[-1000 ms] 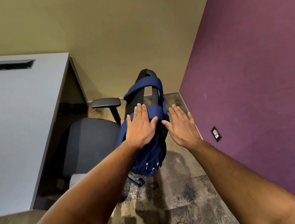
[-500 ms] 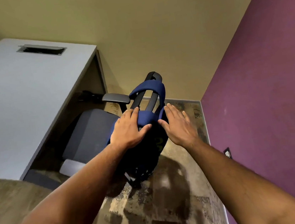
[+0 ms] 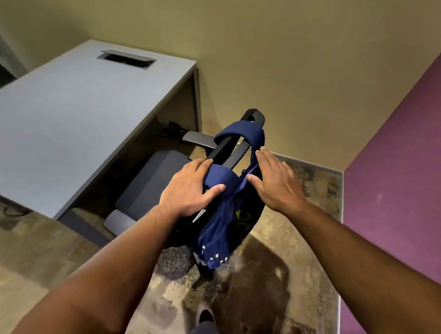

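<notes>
The navy garment (image 3: 217, 231) already hangs over the back of the office chair (image 3: 256, 114). One fold loops across the top rail and the rest droops down the chair's rear, so I'd judge the draping mostly done, with only smoothing left. The left hand (image 3: 189, 190) lies flat on the cloth on the chair's seat side, gripping nothing. The right hand (image 3: 277, 185) is open too, palm against the fabric at the chair's rear. The cloth is soft and limp, with pale flecks near the hem. The chair has a hard black frame and a grey padded seat.
</notes>
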`<state>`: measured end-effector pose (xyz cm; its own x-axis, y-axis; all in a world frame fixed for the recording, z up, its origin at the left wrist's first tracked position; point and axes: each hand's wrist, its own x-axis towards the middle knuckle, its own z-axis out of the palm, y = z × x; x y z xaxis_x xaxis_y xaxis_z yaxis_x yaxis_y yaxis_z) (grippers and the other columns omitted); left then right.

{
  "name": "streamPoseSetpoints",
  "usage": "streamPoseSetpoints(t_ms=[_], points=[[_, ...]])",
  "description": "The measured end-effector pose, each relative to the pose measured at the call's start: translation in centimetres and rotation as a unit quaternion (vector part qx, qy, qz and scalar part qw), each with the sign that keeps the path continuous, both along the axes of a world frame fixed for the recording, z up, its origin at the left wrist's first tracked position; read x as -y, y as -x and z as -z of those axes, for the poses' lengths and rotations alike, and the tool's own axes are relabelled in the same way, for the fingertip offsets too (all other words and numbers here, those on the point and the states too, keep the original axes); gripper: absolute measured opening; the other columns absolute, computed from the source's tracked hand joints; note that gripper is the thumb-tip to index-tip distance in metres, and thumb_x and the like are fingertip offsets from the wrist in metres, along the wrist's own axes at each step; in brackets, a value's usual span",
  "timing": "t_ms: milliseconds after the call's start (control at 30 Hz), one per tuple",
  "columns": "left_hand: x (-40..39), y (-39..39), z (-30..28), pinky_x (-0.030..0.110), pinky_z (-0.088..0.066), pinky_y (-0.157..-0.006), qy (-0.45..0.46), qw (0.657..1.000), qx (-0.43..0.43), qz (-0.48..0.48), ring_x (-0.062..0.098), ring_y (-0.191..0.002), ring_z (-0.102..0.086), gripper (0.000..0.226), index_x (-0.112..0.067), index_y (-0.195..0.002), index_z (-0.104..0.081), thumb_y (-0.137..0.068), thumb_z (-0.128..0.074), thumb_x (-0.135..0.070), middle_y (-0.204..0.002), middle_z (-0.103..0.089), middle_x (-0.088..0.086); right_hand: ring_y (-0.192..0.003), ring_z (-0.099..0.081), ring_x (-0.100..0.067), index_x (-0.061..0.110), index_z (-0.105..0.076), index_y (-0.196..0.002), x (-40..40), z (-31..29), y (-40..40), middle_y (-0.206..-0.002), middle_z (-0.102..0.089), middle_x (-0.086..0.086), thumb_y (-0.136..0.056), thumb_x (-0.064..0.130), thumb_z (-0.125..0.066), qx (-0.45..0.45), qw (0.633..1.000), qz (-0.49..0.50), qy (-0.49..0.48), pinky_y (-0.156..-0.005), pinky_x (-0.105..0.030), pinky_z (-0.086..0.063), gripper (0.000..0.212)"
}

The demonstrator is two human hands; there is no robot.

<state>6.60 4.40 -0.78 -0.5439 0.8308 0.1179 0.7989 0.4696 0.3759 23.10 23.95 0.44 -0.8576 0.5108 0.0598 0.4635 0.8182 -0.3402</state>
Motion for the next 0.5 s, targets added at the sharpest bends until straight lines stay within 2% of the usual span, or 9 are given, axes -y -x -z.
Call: streamPoseSetpoints(t_ms=[200,300,500], points=[[-0.5,-0.4,0.4,0.039,-0.043,-0.105,-0.034,0.999,-0.024,-0.026,0.019,-0.128,-0.05,0.064,-0.028,-0.146,-0.045,-0.1,-0.038,-0.072,-0.141,-0.055,-0.003,-0.157,-0.016,-0.018,0.022,-0.014,-0.163,-2.5,0.4,2.3,-0.173,-0.013,0.002,-0.105,0.051,-0.044,-0.009,0.999,-0.039,-0.004,-0.126,-0.048,-0.019,0.072],[-0.8,-0.5,0.7,0.038,-0.043,-0.101,-0.056,0.997,-0.033,-0.046,0.016,-0.124,-0.052,0.058,-0.03,-0.143,-0.049,-0.102,-0.037,-0.069,-0.137,-0.058,-0.004,-0.159,-0.01,-0.018,0.02,-0.013,-0.164,-4.7,0.3,3.5,-0.174,-0.01,0.0,-0.104,0.051,-0.045,0.003,0.996,-0.075,-0.044,-0.128,-0.047,-0.016,0.074],[-1.8,-0.4,1.1,0.039,-0.044,-0.094,-0.064,0.994,-0.045,-0.072,0.016,-0.114,-0.054,0.049,-0.029,-0.129,-0.055,-0.102,-0.036,-0.066,-0.125,-0.06,-0.006,-0.159,-0.01,-0.022,0.022,-0.016,-0.164,-9.9,-1.5,6.2,-0.174,-0.01,-0.001,-0.105,0.054,-0.038,0.044,0.98,-0.155,-0.119,-0.126,-0.048,-0.015,0.071]])
